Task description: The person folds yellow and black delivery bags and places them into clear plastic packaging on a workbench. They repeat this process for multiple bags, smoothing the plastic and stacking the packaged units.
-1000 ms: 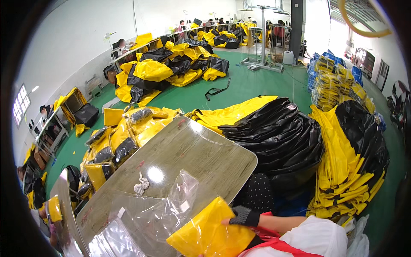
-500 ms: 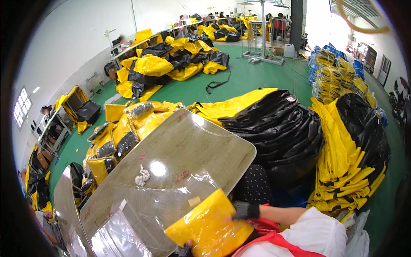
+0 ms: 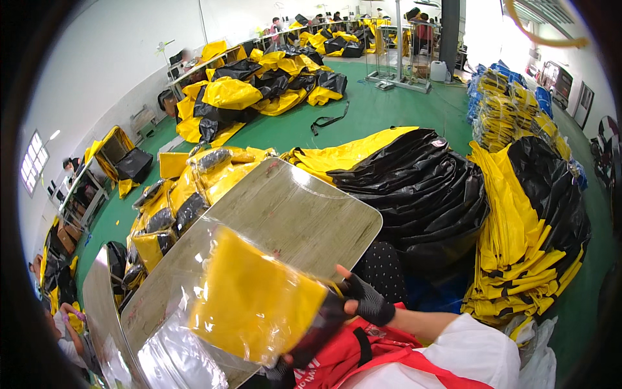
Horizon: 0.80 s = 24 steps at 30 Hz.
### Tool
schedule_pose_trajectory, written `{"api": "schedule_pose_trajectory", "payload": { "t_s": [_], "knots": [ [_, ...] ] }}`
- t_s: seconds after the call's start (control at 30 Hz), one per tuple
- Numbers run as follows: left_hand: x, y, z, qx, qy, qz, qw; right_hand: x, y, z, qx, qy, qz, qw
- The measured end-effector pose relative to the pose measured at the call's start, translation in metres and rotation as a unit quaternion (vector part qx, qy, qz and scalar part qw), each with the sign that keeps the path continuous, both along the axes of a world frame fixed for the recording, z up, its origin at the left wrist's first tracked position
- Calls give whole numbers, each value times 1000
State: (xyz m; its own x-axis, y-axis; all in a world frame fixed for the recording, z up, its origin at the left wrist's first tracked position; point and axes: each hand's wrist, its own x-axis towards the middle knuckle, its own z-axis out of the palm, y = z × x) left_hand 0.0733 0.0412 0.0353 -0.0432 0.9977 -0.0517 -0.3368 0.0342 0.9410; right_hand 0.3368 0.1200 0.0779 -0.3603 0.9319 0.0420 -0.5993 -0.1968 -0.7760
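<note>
A folded yellow and black sheet (image 3: 259, 298), which looks like coated fabric, is tilted above the near part of the table, with clear plastic film around its far side. My right hand (image 3: 369, 301), in a dark fingerless glove, grips its near right edge beside the black part, index finger stretched along the top. At the lower edge of the view, my left hand (image 3: 282, 373) grips the near corner; most of its fingers are hidden. Flat clear plastic bags (image 3: 172, 356) lie on the wood-patterned table (image 3: 311, 214) under the sheet's left side.
Bagged yellow and black packages (image 3: 188, 188) are heaped beyond the table's left side. Large folded yellow and black sheets (image 3: 414, 181) are piled beyond and right of it. Another stack (image 3: 518, 227) stands farther right. Several people sit at work tables along the far wall.
The folded sheet has moved left and up over the table, now showing its black part and covering the white scrap. My right hand has turned, its finger and thumb now visible.
</note>
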Motion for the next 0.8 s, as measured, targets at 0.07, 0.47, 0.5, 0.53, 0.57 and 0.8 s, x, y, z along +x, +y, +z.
{"api": "schedule_pose_trajectory", "payload": {
  "t_s": [0.07,0.47,0.5,0.53,0.57,0.8],
  "knots": [
    [25,20,-10,56,-59,82,993,-8,33,17,259,-124,3,958],
    [17,73,184,431,691,113,570,-3,75,51,439,-262,101,853],
    [9,94,181,410,726,-18,552,0,71,50,410,-266,85,869],
    [-13,98,153,333,678,-130,642,-7,68,50,389,-256,77,882],
    [-5,98,154,365,697,-93,610,-10,65,46,363,-260,65,892],
    [109,101,152,579,511,-38,635,-7,81,5,290,-103,9,952]
  ]
}}
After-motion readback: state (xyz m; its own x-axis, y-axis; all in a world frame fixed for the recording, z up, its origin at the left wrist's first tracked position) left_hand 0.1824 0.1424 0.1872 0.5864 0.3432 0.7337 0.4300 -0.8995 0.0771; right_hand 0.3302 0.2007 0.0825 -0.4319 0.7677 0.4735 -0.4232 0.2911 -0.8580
